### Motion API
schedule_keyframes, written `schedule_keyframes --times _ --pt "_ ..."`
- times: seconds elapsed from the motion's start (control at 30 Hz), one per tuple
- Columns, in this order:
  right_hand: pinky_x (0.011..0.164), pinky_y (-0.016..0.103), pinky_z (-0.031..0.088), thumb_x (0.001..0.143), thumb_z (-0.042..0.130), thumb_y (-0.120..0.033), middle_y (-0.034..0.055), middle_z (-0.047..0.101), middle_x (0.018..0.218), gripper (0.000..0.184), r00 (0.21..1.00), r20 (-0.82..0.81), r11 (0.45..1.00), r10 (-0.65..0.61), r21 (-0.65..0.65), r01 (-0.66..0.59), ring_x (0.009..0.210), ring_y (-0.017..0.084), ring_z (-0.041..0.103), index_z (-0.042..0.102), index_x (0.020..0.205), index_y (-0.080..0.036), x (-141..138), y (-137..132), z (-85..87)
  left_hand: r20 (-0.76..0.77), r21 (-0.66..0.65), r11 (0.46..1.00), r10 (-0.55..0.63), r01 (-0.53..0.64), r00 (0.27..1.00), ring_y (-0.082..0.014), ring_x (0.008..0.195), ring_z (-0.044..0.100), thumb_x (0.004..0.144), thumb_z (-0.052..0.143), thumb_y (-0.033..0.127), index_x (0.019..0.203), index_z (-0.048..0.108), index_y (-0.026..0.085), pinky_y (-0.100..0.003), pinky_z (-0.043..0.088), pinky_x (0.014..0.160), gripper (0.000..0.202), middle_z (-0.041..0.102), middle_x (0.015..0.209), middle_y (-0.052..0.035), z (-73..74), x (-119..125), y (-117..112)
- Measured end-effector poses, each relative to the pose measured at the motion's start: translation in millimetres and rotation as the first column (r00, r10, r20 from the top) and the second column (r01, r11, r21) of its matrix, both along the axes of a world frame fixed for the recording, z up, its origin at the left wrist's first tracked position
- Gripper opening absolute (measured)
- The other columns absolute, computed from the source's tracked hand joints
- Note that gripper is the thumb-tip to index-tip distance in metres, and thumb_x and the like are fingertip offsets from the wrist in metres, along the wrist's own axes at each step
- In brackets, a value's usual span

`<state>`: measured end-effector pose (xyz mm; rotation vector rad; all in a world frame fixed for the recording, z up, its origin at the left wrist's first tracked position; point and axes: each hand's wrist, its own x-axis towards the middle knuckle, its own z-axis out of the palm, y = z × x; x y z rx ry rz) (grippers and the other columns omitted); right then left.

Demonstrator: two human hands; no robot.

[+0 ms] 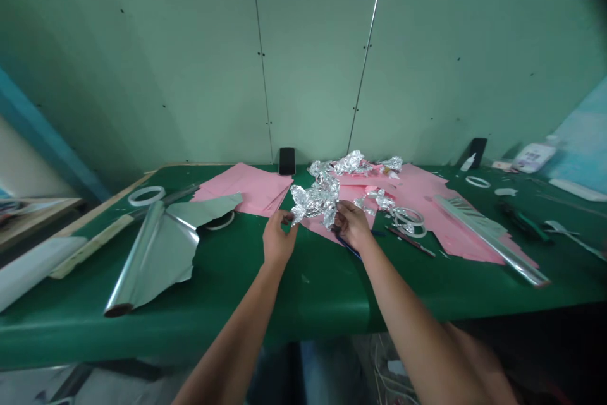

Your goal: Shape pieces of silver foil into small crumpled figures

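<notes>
Between my two hands is a crumpled aluminium foil figure [315, 198], silvery and lumpy, with several stubby limbs. My left hand [279, 235] pinches its lower left limb between thumb and fingers. On the other side, my right hand [352, 222] has its fingers closed on the figure's lower right part. The figure is held above the green table, in front of pink paper sheets [246, 187]. More crumpled foil pieces [349, 163] lie just behind it, and another foil piece [380, 198] rests to the right of my right hand. A dark blue pen-like thing [348, 246] lies partly under that hand.
A foil roll [135, 259], partly unrolled, lies on the left of the green table [313, 291]. A second foil roll [493, 241] sits on pink paper at right. Tape rings [146, 196], a phone [287, 161], a pencil [411, 241] and green-handled pliers [524, 222] lie around.
</notes>
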<state>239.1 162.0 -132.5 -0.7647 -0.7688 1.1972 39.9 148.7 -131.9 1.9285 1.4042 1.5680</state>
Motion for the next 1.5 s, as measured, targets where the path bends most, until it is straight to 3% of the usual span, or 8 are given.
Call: schedule_keyframes --times 0.2,0.33,0.47,0.67,1.03,1.2,1.37,1.5 --pt "0.042 0.022 0.046 0.054 0.083 -0.043 -0.007 0.055 0.054 0.038 1.0 -0.006 1.0 0.015 -0.013 -0.015 0.043 0.009 0.05 0.061 0.078 -0.023 6 1 -2.0 0.35 -0.034 0.99 -0.114 0.134 0.93 -0.0173 0.081 0.057 0.067 0.063 0.016 0.086 0.06 0.022 -0.029 0.045 0.071 0.02 0.062 0.089 -0.0025 1.6 1 2" --pt "0.044 0.024 0.049 0.058 0.081 -0.044 -0.0059 0.059 0.058 0.034 0.998 0.003 0.997 0.068 -0.034 -0.068 0.045 0.01 0.052 0.063 0.079 -0.023 6 -3 -0.5 0.519 -0.089 0.97 -0.15 0.227 0.842 -0.0158 0.073 0.06 0.082 0.047 0.031 0.099 0.058 0.02 -0.029 0.048 0.063 0.023 0.063 0.094 -0.0062 2.0 3 7" --pt "0.05 0.027 0.053 0.059 0.081 -0.04 -0.0007 0.065 0.067 0.034 0.986 0.041 0.986 0.161 -0.053 -0.159 0.053 0.013 0.058 0.068 0.083 -0.019 4 -7 -0.6 0.607 -0.171 0.879 -0.261 0.444 0.75 -0.0171 0.066 0.062 0.084 0.052 0.048 0.1 0.062 0.016 -0.03 0.051 0.059 0.037 0.067 0.083 -0.0071 -0.1 9 7" --pt "0.054 0.027 0.053 0.063 0.078 -0.04 0.0016 0.068 0.072 0.032 0.979 0.053 0.98 0.197 -0.048 -0.195 0.057 0.014 0.06 0.071 0.086 -0.019 5 -1 -7.5 0.647 -0.147 0.832 -0.328 0.534 0.688 -0.0181 0.071 0.063 0.075 0.065 0.05 0.088 0.064 0.018 -0.032 0.053 0.065 0.034 0.068 0.082 -0.0053 2.2 10 3" --pt "0.059 0.028 0.054 0.062 0.075 -0.041 0.0047 0.073 0.08 0.033 0.985 0.107 0.991 0.132 -0.034 -0.13 0.065 0.017 0.065 0.072 0.086 -0.018 2 -3 -2.4 0.597 -0.12 0.838 -0.368 0.532 0.713 -0.0166 0.074 0.06 0.068 0.07 0.033 0.09 0.063 0.021 -0.029 0.049 0.067 0.027 0.064 0.084 -0.0027 5.8 6 3" --pt "0.062 0.032 0.054 0.066 0.071 -0.044 0.0049 0.073 0.079 0.034 0.975 0.219 1.0 -0.028 0.014 0.026 0.07 0.021 0.067 0.072 0.088 -0.018 4 -3 4.3 0.6 -0.106 0.858 -0.348 0.503 0.72 -0.0185 0.076 0.061 0.061 0.065 0.022 0.075 0.066 0.019 -0.03 0.049 0.069 0.015 0.065 0.08 -0.0045 5.1 4 7" --pt "0.067 0.029 0.051 0.068 0.072 -0.04 0.0004 0.071 0.076 0.024 0.914 0.342 0.973 -0.22 0.138 0.183 0.078 0.02 0.065 0.073 0.086 -0.024 14 -6 41.2 0.684 -0.069 0.96 -0.151 0.27 0.714 -0.0154 0.074 0.059 0.06 0.056 0.023 0.076 0.057 0.019 -0.026 0.046 0.064 0.016 0.06 0.08 -0.0026 2.3 -2 16" --pt "0.075 0.031 0.049 0.075 0.067 -0.037 0.0002 0.072 0.086 0.017 0.762 0.595 0.935 -0.254 0.353 0.036 0.083 0.019 0.063 0.074 0.086 -0.027 2 -6 75.3 0.722 -0.081 0.994 0.009 0.071 0.692 -0.0133 0.073 0.056 0.061 0.056 0.024 0.075 0.05 0.021 -0.023 0.043 0.06 0.015 0.056 0.081 -0.0007 -0.9 -7 22"
